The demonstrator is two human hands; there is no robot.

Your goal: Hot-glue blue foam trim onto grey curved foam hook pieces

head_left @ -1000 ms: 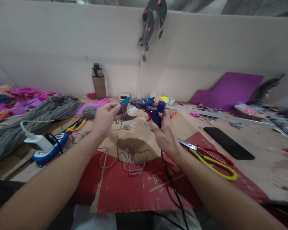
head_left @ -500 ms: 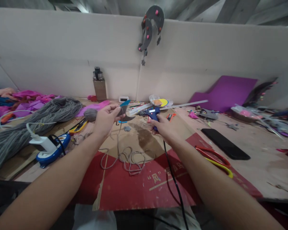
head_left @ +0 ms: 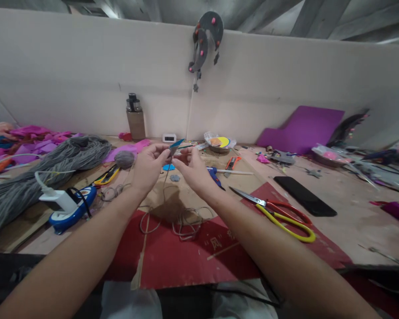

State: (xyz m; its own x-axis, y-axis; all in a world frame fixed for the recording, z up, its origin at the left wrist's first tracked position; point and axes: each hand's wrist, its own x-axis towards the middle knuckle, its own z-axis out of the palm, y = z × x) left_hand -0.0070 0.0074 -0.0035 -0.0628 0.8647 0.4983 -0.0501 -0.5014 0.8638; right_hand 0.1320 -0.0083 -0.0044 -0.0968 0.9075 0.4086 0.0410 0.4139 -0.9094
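My left hand (head_left: 149,167) pinches a small pointed piece (head_left: 177,145), blue on one face and dark on the other, which looks like felt. A thin grey cord (head_left: 165,182) runs down from it to loose loops on the cardboard. Close beside it, my right hand (head_left: 193,172) has thumb and fingers drawn together where the cord meets the piece; the exact contact is partly hidden. Behind my right wrist lies a blue glue gun (head_left: 214,176) with a white glue stick (head_left: 234,172) in its back. A small grey cutout (head_left: 174,178) and a blue scrap (head_left: 168,167) lie beyond the hands.
Scissors (head_left: 279,214), a black phone (head_left: 304,196) and an orange utility knife (head_left: 232,165) lie to the right. At left are grey yarn (head_left: 76,161), a yarn ball (head_left: 124,159) and a blue power strip (head_left: 73,210). Red-printed cardboard (head_left: 186,266) covers the table's front.
My right hand has let go of the glue gun, now on the table, and moved left to the piece and cord. My left hand still holds the piece. The scissors show more fully.
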